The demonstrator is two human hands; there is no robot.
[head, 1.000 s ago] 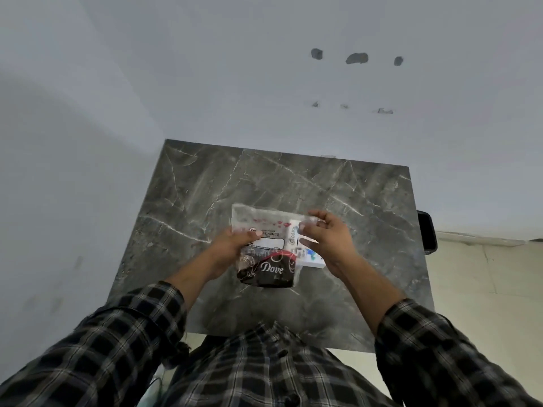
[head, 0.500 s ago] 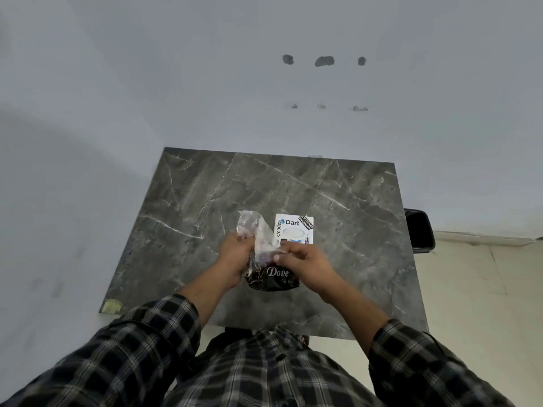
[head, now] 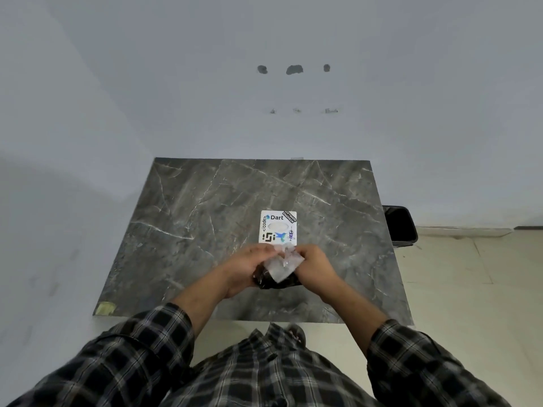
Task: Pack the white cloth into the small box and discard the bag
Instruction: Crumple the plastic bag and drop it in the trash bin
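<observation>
A small white box covered in stickers lies flat on the dark marble table, just beyond my hands. My left hand and my right hand both grip a crumpled bag, clear plastic on top and dark brown below, held just above the table's near middle. Whether the white cloth is inside the bag I cannot tell.
A black bin stands on the floor off the table's right edge. A yellowish patch marks the table's near left corner. A pale wall rises behind the table, and beige floor tiles lie at the right.
The bag has been crushed smaller between both hands and its printed side turned away. The box, earlier covered by the bag, now lies in plain view beyond the hands.
</observation>
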